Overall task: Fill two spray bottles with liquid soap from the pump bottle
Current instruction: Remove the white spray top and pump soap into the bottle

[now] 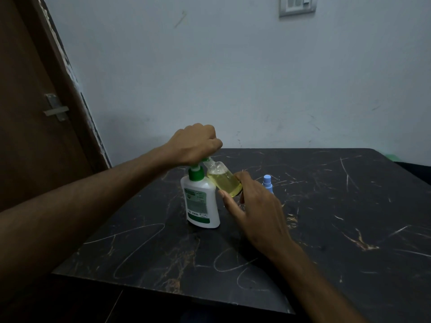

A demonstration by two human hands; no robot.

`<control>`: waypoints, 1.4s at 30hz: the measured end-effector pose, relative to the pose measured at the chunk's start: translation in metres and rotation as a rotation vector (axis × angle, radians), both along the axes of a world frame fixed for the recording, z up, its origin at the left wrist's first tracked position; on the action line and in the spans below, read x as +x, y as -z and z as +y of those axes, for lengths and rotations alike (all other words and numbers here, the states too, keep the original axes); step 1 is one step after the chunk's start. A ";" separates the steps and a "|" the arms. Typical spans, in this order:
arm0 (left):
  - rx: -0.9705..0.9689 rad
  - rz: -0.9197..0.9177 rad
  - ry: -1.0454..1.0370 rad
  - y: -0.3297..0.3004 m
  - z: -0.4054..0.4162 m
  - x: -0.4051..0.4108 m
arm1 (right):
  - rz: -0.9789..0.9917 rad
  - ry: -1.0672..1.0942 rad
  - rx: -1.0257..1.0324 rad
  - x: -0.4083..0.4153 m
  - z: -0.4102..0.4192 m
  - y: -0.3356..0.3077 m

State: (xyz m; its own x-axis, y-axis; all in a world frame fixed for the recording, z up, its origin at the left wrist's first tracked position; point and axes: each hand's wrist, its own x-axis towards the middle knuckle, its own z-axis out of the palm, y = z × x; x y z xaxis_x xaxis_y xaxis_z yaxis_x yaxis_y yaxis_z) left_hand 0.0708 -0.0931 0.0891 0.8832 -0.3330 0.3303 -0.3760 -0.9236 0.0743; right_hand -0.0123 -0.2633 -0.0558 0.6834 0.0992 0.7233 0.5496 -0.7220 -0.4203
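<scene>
- White pump bottle w/ green top stands upright on the black counter, near the middle.
- Left hand sits on top of the pump, fingers curled into a closed fist over the pump head.
- Right hand holds a small clear spray bottle, fingers wrapped round its bottom end.
- Spray bottle is tilted, its open neck up under the pump spout, its side touching the pump bottle's neck.
- Yellow-green soap fills approx. the lower half of it.
- Blue spray top stands on the counter just behind the right hand; what's under it is hidden.
- Brown door on the left, pale wall behind.
</scene>
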 end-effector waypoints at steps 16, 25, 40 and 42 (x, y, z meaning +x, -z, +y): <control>0.006 -0.012 -0.006 -0.008 -0.002 -0.001 | 0.017 0.003 -0.008 -0.001 -0.001 0.000; 0.004 -0.005 0.012 -0.003 -0.002 -0.002 | 0.006 0.010 -0.007 -0.002 -0.001 -0.001; -0.006 0.003 -0.022 -0.009 -0.004 -0.008 | 0.003 0.006 -0.008 -0.001 -0.001 0.000; -0.011 0.023 -0.028 -0.006 -0.004 -0.007 | 0.000 0.007 -0.007 0.000 0.000 0.001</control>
State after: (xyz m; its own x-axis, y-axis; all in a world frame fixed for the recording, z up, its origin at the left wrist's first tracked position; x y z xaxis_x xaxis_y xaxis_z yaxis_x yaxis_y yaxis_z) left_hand 0.0635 -0.0976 0.0954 0.8998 -0.3042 0.3129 -0.3477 -0.9330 0.0928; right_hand -0.0124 -0.2637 -0.0565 0.6842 0.0996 0.7224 0.5443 -0.7290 -0.4150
